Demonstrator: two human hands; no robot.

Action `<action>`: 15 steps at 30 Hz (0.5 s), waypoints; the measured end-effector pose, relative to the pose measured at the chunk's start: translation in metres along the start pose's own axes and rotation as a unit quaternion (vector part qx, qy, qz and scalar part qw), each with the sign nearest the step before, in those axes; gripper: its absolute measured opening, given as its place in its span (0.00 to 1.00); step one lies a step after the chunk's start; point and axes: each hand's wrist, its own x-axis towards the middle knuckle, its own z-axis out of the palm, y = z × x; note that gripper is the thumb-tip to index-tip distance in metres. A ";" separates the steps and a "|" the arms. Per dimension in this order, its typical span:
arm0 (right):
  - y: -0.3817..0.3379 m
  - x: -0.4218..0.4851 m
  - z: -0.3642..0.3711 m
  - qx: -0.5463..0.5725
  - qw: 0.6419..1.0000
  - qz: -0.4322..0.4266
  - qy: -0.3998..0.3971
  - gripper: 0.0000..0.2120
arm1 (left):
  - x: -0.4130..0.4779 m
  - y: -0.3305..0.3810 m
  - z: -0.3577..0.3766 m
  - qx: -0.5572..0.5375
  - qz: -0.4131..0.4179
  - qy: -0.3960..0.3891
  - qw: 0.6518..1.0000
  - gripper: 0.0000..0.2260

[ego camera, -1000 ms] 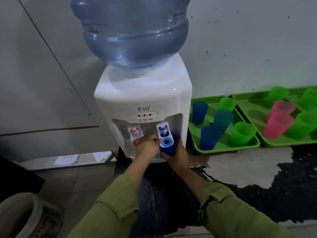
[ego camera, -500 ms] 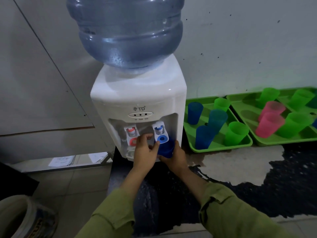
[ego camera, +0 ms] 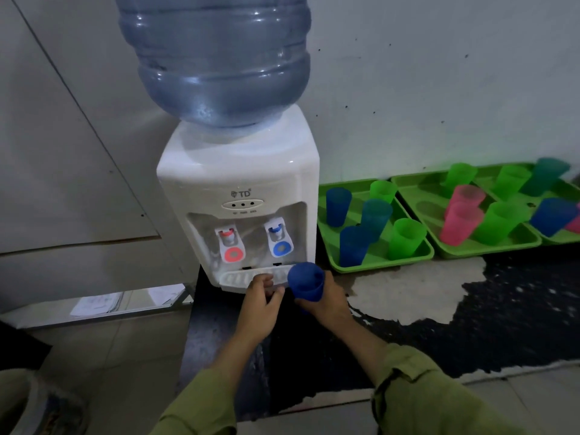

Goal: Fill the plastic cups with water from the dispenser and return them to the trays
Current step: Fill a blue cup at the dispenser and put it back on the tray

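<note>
Dispenser: white dispenser (ego camera: 238, 171) stands at the counter's (ego camera: 502, 324) left edge, back against the wall, with a big blue water bottle (ego camera: 216, 58) upside down on top
Taps: red tap (ego camera: 230, 243) on the left and blue tap (ego camera: 279, 238) on the right, both above the drip tray (ego camera: 235, 280)
Right hand: the right hand (ego camera: 328, 306) is wrapped round the lower part of the blue cup (ego camera: 306, 285), fingers curled about it
Blue cup: upright, mouth up, just in front of the drip tray's right end, below and a little right of the blue tap; whether it holds water cannot be told
Left hand: the left hand (ego camera: 259, 304) grips nothing, its fingers loosely bent, fingertips at the drip tray's front edge, just beside the blue cup
Near tray: green near tray (ego camera: 376, 266) sits against the dispenser's right side at the counter's back edge, holding five upright cups: two blue, one teal, two green
Middle tray: green middle tray (ego camera: 489, 250) lies just right of the near tray, with two green and two pink cups
Far tray: far tray (ego camera: 555, 240), cut off by the right edge of the view, shows green, teal, blue and pink cups
Counter: dark surface with a pale worn patch (ego camera: 408, 293) in front of the trays
Sleeves: both forearms come out of olive-green sleeves (ego camera: 417, 387)
</note>
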 end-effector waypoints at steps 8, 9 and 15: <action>0.003 0.000 -0.073 0.034 0.995 -0.040 0.079 0.30 | 0.001 0.032 0.053 -0.003 0.068 -0.049 0.996 0.10; 0.002 0.004 -0.084 0.034 0.994 -0.047 0.090 0.31 | 0.004 0.040 0.061 -0.005 0.072 -0.053 0.996 0.10; -0.005 0.039 -0.165 0.044 0.983 -0.082 0.161 0.31 | 0.032 0.102 0.116 -0.020 0.142 -0.066 0.987 0.11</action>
